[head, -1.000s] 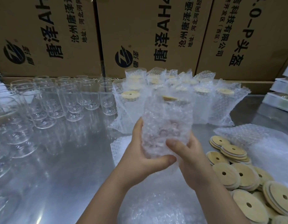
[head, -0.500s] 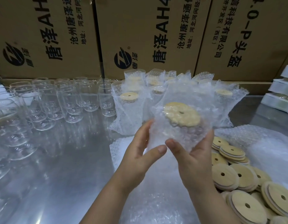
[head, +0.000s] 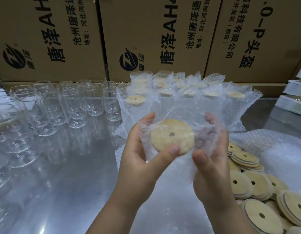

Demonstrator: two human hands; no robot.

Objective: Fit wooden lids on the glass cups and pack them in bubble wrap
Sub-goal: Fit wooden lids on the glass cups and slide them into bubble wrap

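As hands [head: 136, 159] grip wrapped cup [head: 171, 137], lids [head: 257, 188] right

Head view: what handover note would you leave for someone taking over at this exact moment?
Left hand and right hand: both grip the bubble-wrap pouch above the steel table. The wooden lid of the cup inside faces the camera, with the left thumb on its rim.
Done: a batch of wrapped, lidded cups stands at the back by the cardboard boxes.
To do: set this one with them, then lid and wrap the bare glass cups on the left. Loose lids and spare bubble wrap lie on the right.
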